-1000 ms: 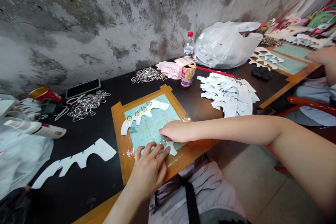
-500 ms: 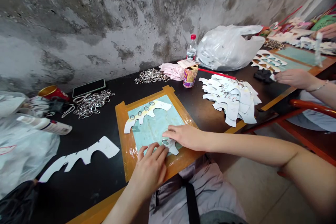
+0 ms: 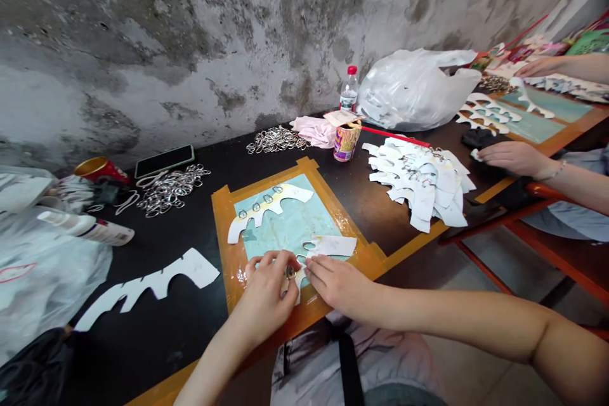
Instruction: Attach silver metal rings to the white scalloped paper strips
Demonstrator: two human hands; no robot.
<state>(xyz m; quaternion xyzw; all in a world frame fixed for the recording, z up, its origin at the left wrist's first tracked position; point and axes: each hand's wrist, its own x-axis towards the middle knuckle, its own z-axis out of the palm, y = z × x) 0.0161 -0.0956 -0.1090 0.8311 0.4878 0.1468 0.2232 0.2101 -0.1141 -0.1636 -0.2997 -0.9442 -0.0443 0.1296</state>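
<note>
A white scalloped strip [image 3: 335, 245] with oval metal rings along it lies on the near part of the pale green mat [image 3: 304, 222]. My left hand [image 3: 271, 285] curls over its left end, thumb and fingers closing in around a ring [image 3: 290, 271]. At the strip's middle my right hand [image 3: 340, 282] presses with its fingertips together, close beside my left fingers. Both hands hide part of the strip. Farther up the mat lies a second scalloped strip [image 3: 271, 208] carrying several rings and yellowish smears.
Brown tape [image 3: 223, 254] borders the mat. To the left are a bare slotted strip [image 3: 147, 285], a white bottle [image 3: 88, 228] and piled rings [image 3: 174, 190]. A stack of strips [image 3: 421, 184] lies right, near a paper cup [image 3: 346, 141]. A co-worker's hand [image 3: 516, 157] is farther right.
My right hand has moved nearer the mat's front edge, uncovering the strip's wide right end. My left fingers have curled in more. A co-worker's far hand has shifted left over the other mat.
</note>
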